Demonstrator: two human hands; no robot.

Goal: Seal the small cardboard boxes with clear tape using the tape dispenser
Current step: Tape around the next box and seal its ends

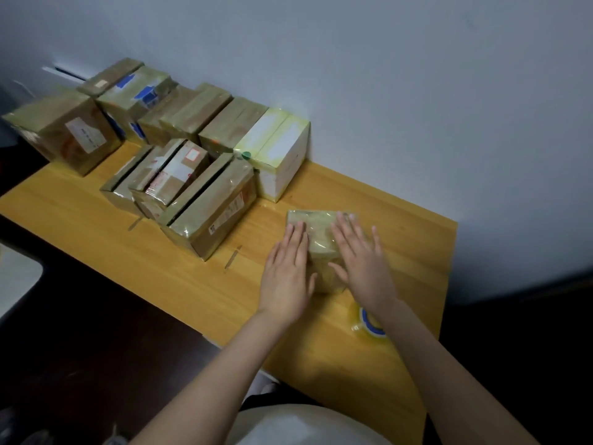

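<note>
**Both hands flat on the taped box, roll lying under the forearm**

The small box (pixel 316 232) sits on the counter (pixel 160 268) towards its right end, already shiny with clear tape. The left hand (pixel 287 277) lies with straight fingers along the box's left side. The right hand (pixel 362 264) is spread flat on its top. Neither hand grips anything.

The likeliest fault is a crease or air pocket pressed into the tape, since the film already looks wrinkled between the hands. Uneven pressure could also skid the box rightward, where the counter's edge is near. The tape roll (pixel 365 324), with its blue core, rests just beneath the right forearm, close to the near-right edge. A careless pull back of that arm could sweep it to the floor.

The stacked boxes (pixel 205 203) and the white box (pixel 282 168) crowd the left and back along the wall (pixel 417 91). The freest stretch for moving is the counter in front of the stack, left of the hands.
</note>
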